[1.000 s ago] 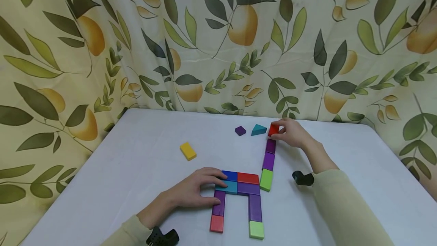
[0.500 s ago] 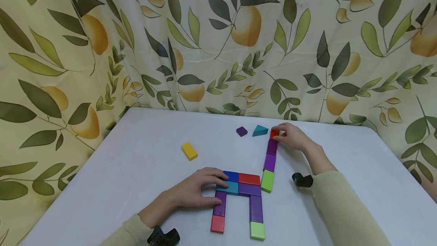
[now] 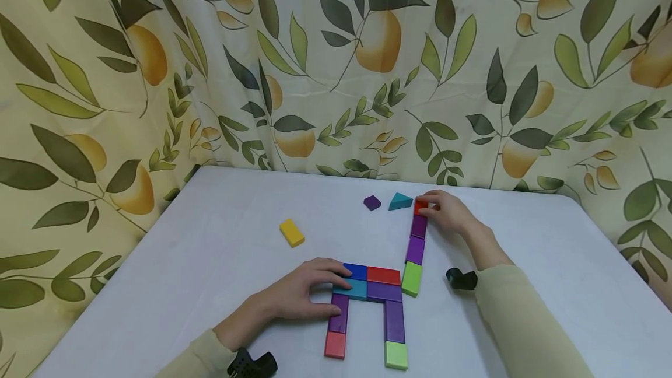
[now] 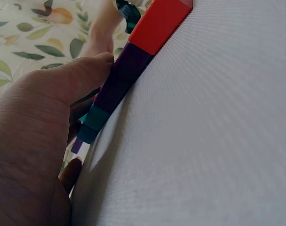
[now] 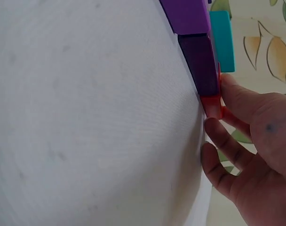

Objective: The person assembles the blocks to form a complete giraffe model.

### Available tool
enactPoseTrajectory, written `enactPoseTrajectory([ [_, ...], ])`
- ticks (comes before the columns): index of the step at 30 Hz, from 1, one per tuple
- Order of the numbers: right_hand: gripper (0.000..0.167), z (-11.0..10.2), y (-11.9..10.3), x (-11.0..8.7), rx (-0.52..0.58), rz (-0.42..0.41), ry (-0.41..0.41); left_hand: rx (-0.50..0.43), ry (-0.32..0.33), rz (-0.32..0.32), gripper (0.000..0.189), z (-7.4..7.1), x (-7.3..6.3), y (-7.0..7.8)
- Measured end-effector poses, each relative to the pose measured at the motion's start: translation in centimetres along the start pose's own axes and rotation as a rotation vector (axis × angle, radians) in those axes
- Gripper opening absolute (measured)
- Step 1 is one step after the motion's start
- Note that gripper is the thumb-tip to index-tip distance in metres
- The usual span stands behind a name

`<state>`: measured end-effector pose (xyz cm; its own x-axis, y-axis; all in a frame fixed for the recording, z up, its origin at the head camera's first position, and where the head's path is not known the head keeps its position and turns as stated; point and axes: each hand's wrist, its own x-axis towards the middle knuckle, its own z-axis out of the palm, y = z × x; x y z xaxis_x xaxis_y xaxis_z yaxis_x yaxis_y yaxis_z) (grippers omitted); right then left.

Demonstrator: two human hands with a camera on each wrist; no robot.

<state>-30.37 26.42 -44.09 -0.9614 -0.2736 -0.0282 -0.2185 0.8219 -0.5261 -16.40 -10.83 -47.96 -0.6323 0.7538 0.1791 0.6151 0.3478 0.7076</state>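
My right hand (image 3: pixel 451 212) pinches a red block (image 3: pixel 419 206) between thumb and fingers, at the far end of a slanting row. In the right wrist view this block meets a dark purple block (image 5: pixel 199 63). Nearer along the row lie a purple block (image 3: pixel 415 249) and a lime green block (image 3: pixel 412 279). My left hand (image 3: pixel 301 289) rests its fingertips on a teal block (image 3: pixel 358 290) and a blue block (image 3: pixel 358 271), its thumb against a purple block (image 3: pixel 339 314). These join a red block (image 3: pixel 384 275) and other purple pieces in a flat, two-legged shape.
A yellow block (image 3: pixel 291 233) lies alone at left. A purple diamond-shaped piece (image 3: pixel 372 203) and a teal triangle (image 3: pixel 401 201) sit near the row's far end. The white table (image 3: pixel 220 220) ends at a patterned curtain (image 3: pixel 315 74). Leg ends are red (image 3: pixel 335 345) and lime green (image 3: pixel 396 355).
My right hand has drawn the red block slightly nearer, closing the gap to the dark purple block. My left hand stays in place; the head view has shifted a little.
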Motion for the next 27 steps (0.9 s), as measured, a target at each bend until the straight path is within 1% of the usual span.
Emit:
enactPoseTrajectory([
  [3, 0.045, 0.0, -0.1, -0.1, -0.002, 0.008, -0.002, 0.001, 0.0, 0.007, 0.038, 0.0, 0.0, -0.1],
  [8, 0.045, -0.2, 0.0, -0.2, -0.012, -0.009, -0.004, 0.004, -0.002, 0.012, 0.038, 0.0, 0.1, -0.2],
  [13, 0.043, -0.8, -0.4, -0.4, -0.017, -0.02, 0.04, 0.008, -0.005, 0.004, 0.038, 0.1, 0.0, -0.3],
  [19, 0.044, -1.2, -2.5, 0.3, -0.02, -0.085, 0.088, 0.011, -0.005, -0.005, 0.038, -0.1, -0.1, -0.2],
  [23, 0.044, -0.7, -4.4, 1.0, -0.019, -0.136, 0.068, 0.011, -0.005, -0.005, 0.038, 0.0, -0.1, -0.3],
  [27, 0.044, 0.1, -5.8, 1.8, -0.021, -0.191, 0.046, 0.002, -0.008, -0.001, 0.038, 0.1, 0.0, -0.3],
])
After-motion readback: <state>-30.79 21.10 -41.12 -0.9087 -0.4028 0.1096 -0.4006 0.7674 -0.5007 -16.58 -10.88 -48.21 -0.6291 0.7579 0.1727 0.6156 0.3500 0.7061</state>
